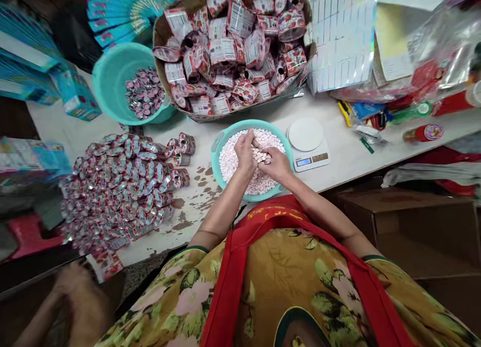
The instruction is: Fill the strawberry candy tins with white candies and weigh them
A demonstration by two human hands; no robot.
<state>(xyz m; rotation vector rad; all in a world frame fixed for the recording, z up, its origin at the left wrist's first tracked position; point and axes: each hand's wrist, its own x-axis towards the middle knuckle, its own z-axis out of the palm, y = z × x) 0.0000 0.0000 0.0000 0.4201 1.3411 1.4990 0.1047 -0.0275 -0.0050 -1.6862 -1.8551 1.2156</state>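
Both hands meet over a teal basin [215, 161] filled with small pale pink, round candies [265, 183]. My left hand [245, 151] curls over some candies at the mouth of a small printed container [268, 159]. My right hand [278, 165] is wrapped around that container, which is mostly hidden by the fingers; candies show at its opening. To the right of the basin stands a white digital scale [311, 159] with a lit display and a round plate.
Behind is a carton [160, 81] heaped with strawberry-printed containers. A second teal basin [107, 81] holds small caps. Many packed containers [120, 187] cover the left. Another person's blurred hands [77, 287] are at lower left. Printed sheets [341, 41] lie at back right.
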